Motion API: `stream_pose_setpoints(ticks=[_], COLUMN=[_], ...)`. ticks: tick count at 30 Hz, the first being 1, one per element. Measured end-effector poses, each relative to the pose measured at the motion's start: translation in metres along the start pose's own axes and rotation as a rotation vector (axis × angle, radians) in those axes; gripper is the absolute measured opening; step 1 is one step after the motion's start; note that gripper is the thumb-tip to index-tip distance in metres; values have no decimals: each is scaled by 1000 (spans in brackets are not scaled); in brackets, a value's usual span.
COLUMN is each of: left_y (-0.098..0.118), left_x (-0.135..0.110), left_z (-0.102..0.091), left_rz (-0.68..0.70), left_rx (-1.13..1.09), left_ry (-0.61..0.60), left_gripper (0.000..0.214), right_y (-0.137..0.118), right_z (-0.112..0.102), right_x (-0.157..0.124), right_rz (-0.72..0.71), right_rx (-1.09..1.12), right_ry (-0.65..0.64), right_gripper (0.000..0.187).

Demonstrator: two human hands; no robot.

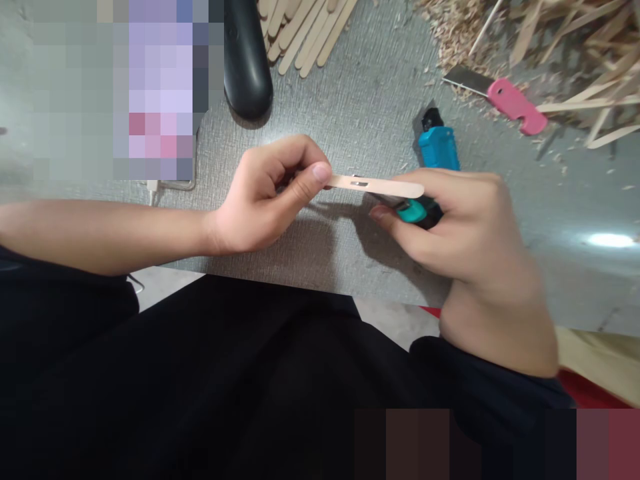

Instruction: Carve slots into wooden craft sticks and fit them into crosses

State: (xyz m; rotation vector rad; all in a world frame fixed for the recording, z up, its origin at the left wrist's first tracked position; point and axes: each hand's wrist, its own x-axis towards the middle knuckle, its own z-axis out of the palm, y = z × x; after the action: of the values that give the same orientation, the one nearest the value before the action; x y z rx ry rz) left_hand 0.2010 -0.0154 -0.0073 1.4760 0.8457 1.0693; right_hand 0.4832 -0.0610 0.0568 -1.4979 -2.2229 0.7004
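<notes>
My left hand [265, 193] pinches one end of a flat wooden stick [375, 186] between thumb and fingers, holding it level above the grey table [360, 100]. The stick has a small slot cut near the left end. My right hand [465, 233] is closed round a teal and black utility knife [417, 212], held just under the stick's right end, with its fingers touching the stick.
A blue lighter [439, 143] lies just beyond my hands. A pink-handled blade [510, 103] rests by a heap of wood shavings and cut sticks [565, 47] at the back right. Several whole sticks [305, 30] and a black object [246, 60] lie at the back.
</notes>
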Motion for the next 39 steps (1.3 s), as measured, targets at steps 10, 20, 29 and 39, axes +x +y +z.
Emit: stream_pose_setpoints(ticks=[10, 20, 29, 39], left_y=[-2, 4, 6, 7], left_x=[-1, -2, 0, -1], left_z=[-3, 3, 3, 9], left_rz=[17, -67, -44, -113], left_rx=[53, -37, -150, -119], left_ry=[-19, 175, 86, 153], left_gripper=[53, 54, 47, 46], right_y=[-7, -6, 18, 41], right_z=[-7, -5, 10, -11], right_x=[2, -1, 2, 21], right_rz=[86, 169, 226, 405], right_rx=[53, -64, -387, -281], right_ry=[-147, -3, 277, 244], right_gripper=[12, 30, 20, 36])
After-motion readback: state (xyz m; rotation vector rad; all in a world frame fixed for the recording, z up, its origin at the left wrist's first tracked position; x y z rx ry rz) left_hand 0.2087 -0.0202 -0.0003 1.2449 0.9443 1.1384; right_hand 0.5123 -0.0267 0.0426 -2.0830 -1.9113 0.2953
